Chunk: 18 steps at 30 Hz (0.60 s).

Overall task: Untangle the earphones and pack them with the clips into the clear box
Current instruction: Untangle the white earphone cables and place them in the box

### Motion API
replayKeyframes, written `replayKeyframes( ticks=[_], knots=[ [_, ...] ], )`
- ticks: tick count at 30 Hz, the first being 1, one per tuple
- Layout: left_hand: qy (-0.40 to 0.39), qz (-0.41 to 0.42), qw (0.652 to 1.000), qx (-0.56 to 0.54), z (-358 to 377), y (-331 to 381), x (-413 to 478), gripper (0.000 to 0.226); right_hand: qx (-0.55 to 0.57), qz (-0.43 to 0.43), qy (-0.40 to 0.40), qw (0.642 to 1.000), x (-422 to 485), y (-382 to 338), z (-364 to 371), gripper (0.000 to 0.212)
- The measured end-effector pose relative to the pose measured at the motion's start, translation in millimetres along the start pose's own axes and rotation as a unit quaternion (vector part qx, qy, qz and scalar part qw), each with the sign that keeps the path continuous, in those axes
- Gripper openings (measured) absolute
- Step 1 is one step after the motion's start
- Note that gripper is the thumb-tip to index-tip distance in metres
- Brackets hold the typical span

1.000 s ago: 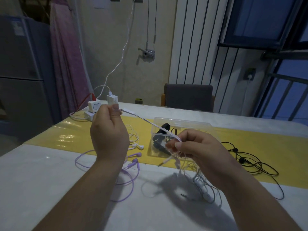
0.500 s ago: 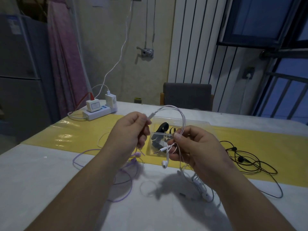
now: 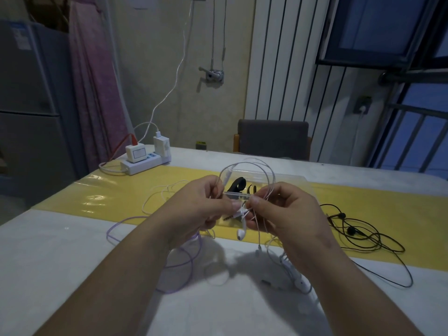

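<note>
Box (image 3: 293,184) mid surface (image 3: 60,251), clips (image 3: 238,185) in it, loose earphones (image 3: 358,236) right of it, power strip (image 3: 143,163) far left, chair (image 3: 272,138) behind.

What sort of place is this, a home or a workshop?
Most likely a room in a home: what looks like a refrigerator stands at the left, a white radiator is on the back wall, and a padded chair stands beyond the cloth-covered table.

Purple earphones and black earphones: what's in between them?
Head view: the left hand and right hand pinch the white earphones there, clear box just behind.
</note>
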<state>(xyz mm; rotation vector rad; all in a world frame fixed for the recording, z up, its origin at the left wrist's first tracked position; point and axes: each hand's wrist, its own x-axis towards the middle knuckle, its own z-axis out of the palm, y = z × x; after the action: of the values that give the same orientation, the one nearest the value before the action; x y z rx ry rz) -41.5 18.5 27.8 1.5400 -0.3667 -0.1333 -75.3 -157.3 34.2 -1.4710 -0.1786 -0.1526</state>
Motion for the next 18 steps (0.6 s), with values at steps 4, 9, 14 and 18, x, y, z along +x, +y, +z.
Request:
replayKeyframes(
  ticks=[4, 9, 14, 18],
  knots=[
    [0.010, 0.009, 1.000, 0.027, 0, -1, 2, 0.039, -0.040, -0.018, 0.001, 0.999, 0, 3, 1, 0.005],
    [0.013, 0.015, 0.997, 0.069, 0, -3, 3, 0.041, -0.069, -0.031, 0.000, 0.997, 2, 7, 3, 0.005],
    [0.015, 0.001, 0.994, 0.105, 0, -4, 4, 0.043, -0.079, -0.027, 0.014, 0.996, 3, 11, 4, 0.006],
    [0.047, -0.015, 0.989, 0.142, -1, -3, 4, 0.027, -0.074, -0.020, 0.018, 0.997, 4, 13, 3, 0.006]
  ],
)
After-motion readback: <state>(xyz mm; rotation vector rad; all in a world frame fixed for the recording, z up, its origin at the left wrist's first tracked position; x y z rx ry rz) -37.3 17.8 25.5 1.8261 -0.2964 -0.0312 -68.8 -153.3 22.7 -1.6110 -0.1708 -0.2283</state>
